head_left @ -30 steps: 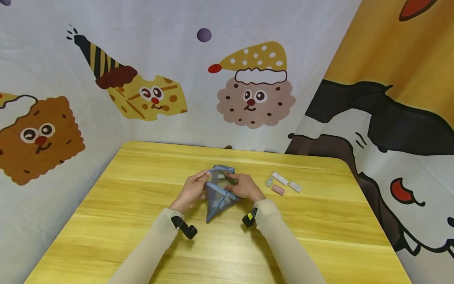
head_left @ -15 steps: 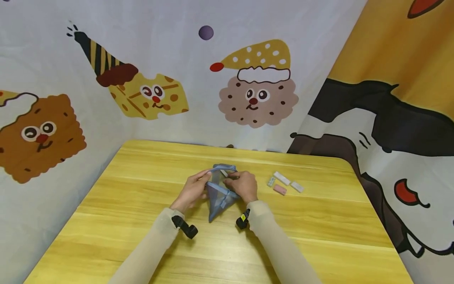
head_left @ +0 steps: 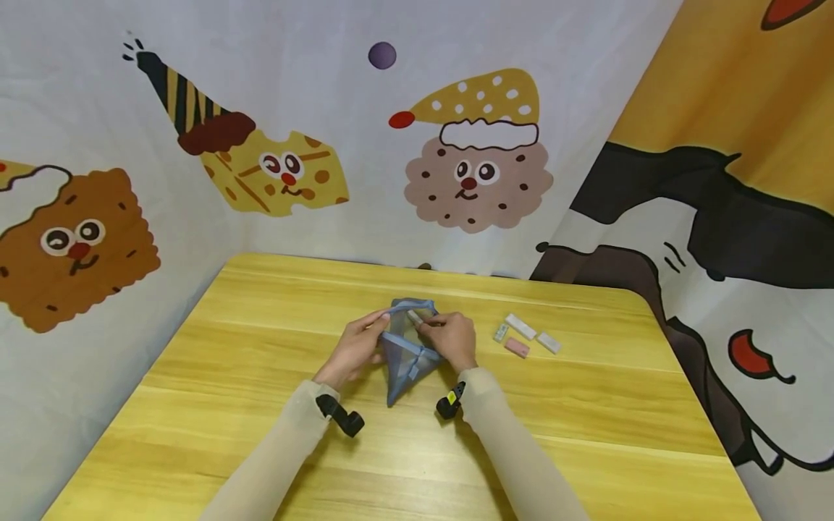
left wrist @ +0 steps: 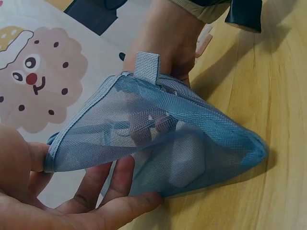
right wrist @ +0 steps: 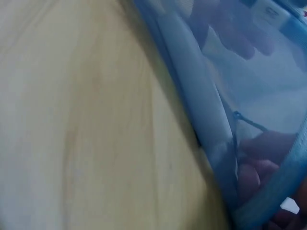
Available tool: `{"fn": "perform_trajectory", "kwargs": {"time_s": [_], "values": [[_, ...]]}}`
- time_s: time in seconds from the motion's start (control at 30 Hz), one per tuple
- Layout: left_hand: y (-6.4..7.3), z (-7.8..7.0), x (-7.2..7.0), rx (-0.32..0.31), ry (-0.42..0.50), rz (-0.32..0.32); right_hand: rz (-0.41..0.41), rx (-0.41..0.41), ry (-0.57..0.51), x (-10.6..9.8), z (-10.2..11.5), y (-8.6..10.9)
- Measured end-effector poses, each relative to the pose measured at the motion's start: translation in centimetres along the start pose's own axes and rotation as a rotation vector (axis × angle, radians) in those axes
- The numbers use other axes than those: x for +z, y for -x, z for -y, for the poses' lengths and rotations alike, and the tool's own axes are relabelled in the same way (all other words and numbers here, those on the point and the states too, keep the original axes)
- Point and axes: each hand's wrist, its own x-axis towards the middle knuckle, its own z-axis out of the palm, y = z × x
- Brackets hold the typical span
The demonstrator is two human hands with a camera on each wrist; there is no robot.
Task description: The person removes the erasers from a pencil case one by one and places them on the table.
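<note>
A blue mesh zip pouch [head_left: 405, 362] stands tilted on the table, its mouth spread. My left hand [head_left: 355, 346] grips the pouch's left rim; in the left wrist view thumb and fingers [left wrist: 122, 179] lie around the mesh. Reaching into the mouth, my right hand [head_left: 452, 339] pinches a small pale block [head_left: 415, 318] that looks like an eraser. Through the mesh, the left wrist view shows the right fingertips [left wrist: 163, 123] inside, with a larger white block [left wrist: 189, 158] beside them. The right wrist view sees the pouch [right wrist: 192, 81] close up, with a long whitish shape behind the mesh.
Right of the pouch lie several small eraser-like blocks: a long white block [head_left: 520, 326], a shorter white block [head_left: 549, 342], a pink block [head_left: 517, 347] and a green patterned block [head_left: 500, 333]. A printed cloth [head_left: 313, 239] hangs behind the wooden table [head_left: 228, 405].
The right hand has shifted within the pouch mouth, and the small pale block has turned from lying flat to slanting at its fingertips. The left hand keeps its grip on the rim.
</note>
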Motion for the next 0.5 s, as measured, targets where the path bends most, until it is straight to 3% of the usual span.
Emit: {"fn": "perform_trajectory", "kwargs": {"time_s": [0.27, 0.5], "values": [[0.1, -0.1, 0.2, -0.003, 0.011, 0.019, 0.110, 0.044, -0.061, -1.4, -0.5, 0.4], [0.3, -0.2, 0.3, 0.001, -0.051, 0.010, 0.159, 0.039, -0.129, -2.2, -0.8, 1.0]]}}
